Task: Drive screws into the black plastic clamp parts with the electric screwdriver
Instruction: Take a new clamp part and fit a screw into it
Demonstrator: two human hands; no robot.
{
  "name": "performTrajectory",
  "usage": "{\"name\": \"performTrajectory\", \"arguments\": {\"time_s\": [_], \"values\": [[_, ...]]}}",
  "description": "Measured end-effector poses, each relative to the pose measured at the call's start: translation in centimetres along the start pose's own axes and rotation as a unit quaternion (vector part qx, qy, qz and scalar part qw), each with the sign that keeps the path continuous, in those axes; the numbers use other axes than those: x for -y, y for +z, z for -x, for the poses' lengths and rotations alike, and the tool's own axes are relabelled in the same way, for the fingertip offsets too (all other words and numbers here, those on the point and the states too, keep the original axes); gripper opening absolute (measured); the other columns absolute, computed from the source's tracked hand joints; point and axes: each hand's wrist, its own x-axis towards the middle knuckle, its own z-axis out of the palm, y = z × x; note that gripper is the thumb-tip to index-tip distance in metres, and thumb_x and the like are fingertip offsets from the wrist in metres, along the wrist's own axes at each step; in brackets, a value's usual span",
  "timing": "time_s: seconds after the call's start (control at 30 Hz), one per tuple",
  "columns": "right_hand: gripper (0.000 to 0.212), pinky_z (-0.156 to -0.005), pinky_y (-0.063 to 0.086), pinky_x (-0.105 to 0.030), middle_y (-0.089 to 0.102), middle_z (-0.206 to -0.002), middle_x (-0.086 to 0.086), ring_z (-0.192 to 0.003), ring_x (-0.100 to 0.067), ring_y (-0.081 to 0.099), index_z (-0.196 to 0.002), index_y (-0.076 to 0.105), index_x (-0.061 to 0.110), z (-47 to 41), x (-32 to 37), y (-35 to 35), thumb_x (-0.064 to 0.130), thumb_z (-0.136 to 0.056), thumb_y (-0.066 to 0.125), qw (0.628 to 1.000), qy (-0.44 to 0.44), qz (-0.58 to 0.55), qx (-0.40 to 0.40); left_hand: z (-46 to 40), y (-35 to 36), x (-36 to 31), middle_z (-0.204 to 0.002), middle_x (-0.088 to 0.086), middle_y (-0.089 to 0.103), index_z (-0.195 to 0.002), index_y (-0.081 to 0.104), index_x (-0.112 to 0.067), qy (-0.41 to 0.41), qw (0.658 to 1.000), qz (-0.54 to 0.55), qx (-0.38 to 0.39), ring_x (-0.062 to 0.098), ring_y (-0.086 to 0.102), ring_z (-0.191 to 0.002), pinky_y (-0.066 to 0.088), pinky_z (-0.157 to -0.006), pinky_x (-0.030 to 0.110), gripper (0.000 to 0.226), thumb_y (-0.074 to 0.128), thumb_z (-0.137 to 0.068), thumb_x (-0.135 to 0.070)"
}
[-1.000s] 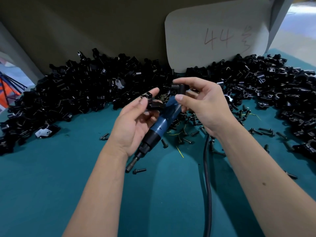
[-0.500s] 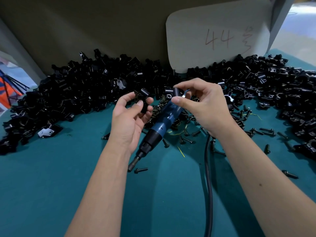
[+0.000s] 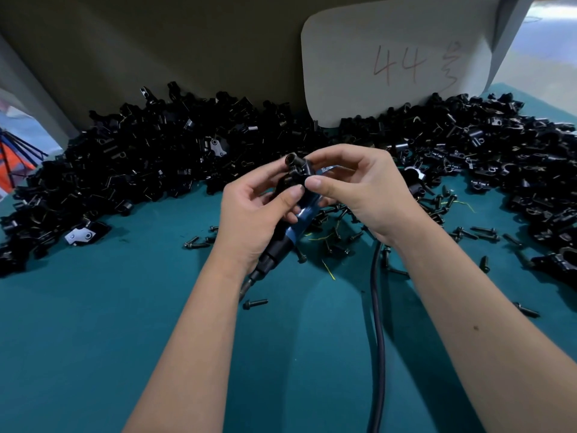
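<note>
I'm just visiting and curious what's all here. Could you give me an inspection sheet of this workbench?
Surface: teal table cover.
Job's things: clamp part pinched between both hands; electric screwdriver beneath them; loose screws.
Clutter: heap of black clamp parts along the back.
Hands: left hand and right hand both grip the part.
Cables: black cable.
Surroundings: white card marked 44.
</note>
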Motion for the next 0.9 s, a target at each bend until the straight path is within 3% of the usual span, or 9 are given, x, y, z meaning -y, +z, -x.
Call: {"name": "performTrajectory", "arguments": {"time_s": [0.1,0.17,0.27,0.37,0.53,0.7,0.8,0.9], "values": [[0.024,-0.067,0.060,-0.030,0.079,-0.100,-0.009,-0.085,-0.021,0.074,-0.106,0.076,0.014,0.06,0.11,0.04,0.002,-0.086,0.081,1.000,0.009,-0.010,0.005,0.04,0.27,-0.04,-0.093,0.005,0.078,-0.124,0.073,-0.019,-0.010,0.999,0.046,-0.006,0.013,0.067,-0.064,0.056,-0.062,0.021,0.038,0.076,-0.089,-0.004],[0.023,-0.066,0.060,-0.030,0.079,-0.101,-0.012,-0.085,-0.025,0.074,-0.107,0.076,0.010,0.05,0.15,-0.02,0.002,-0.086,0.081,1.000,0.011,-0.021,-0.007,0.00,0.40,-0.28,-0.096,0.006,0.079,-0.116,0.076,-0.019,-0.014,0.997,0.074,-0.022,0.014,0.072,-0.074,0.059,-0.069,0.023,0.032,0.079,-0.085,-0.009],[0.023,-0.066,0.061,-0.031,0.078,-0.101,-0.015,-0.085,-0.026,0.076,-0.106,0.076,0.012,0.10,0.15,-0.01,0.005,-0.085,0.083,1.000,0.013,-0.002,-0.004,0.14,0.70,-0.35,-0.108,0.011,0.079,-0.106,0.080,-0.018,-0.024,0.995,0.092,-0.037,0.025,0.077,-0.095,0.062,-0.085,0.036,0.030,0.081,-0.077,-0.011],[0.021,-0.066,0.061,-0.030,0.079,-0.100,-0.014,-0.083,-0.024,0.076,-0.103,0.077,0.015,0.18,0.18,0.06,0.007,-0.085,0.084,1.000,0.021,0.013,0.000,0.29,0.89,-0.33,-0.109,0.019,0.077,-0.105,0.079,-0.009,-0.067,0.985,0.152,-0.034,0.034,0.075,-0.097,0.059,-0.092,0.055,0.027,0.079,-0.078,-0.010],[0.022,-0.065,0.060,-0.027,0.080,-0.099,-0.010,-0.084,-0.023,0.077,-0.106,0.077,0.012,0.24,0.46,-0.17,0.006,-0.085,0.083,1.000,0.025,0.018,0.000,0.21,0.73,-0.51,-0.110,0.023,0.075,-0.110,0.076,-0.005,-0.080,0.981,0.170,-0.038,0.041,0.073,-0.104,0.056,-0.096,0.062,0.028,0.075,-0.083,-0.012],[0.020,-0.061,0.059,-0.026,0.080,-0.096,-0.009,-0.078,-0.020,0.075,-0.106,0.078,0.013,0.36,0.88,-0.17,0.011,-0.086,0.083,0.999,0.027,0.041,0.007,0.23,0.77,-0.12,-0.106,0.029,0.073,-0.107,0.077,0.001,-0.049,0.994,0.093,-0.041,0.035,0.074,-0.090,0.061,-0.088,0.053,0.030,0.080,-0.083,-0.015],[0.023,-0.063,0.060,-0.026,0.080,-0.098,-0.009,-0.081,-0.022,0.077,-0.107,0.076,0.012,0.43,0.99,-0.23,0.009,-0.085,0.083,0.999,0.033,0.034,0.022,0.22,0.76,-0.02,-0.103,0.023,0.076,-0.101,0.081,-0.006,-0.061,0.990,0.122,-0.036,0.036,0.075,-0.092,0.060,-0.088,0.058,0.025,0.084,-0.079,-0.018],[0.027,-0.066,0.062,-0.029,0.080,-0.102,-0.010,-0.089,-0.030,0.078,-0.110,0.075,0.009,0.42,0.84,-0.14,0.002,-0.085,0.082,0.999,0.037,0.020,0.024,0.22,0.61,-0.05,-0.101,0.016,0.078,-0.097,0.082,-0.013,-0.067,0.988,0.139,-0.028,0.031,0.076,-0.091,0.061,-0.085,0.050,0.021,0.084,-0.078,-0.019]]}}
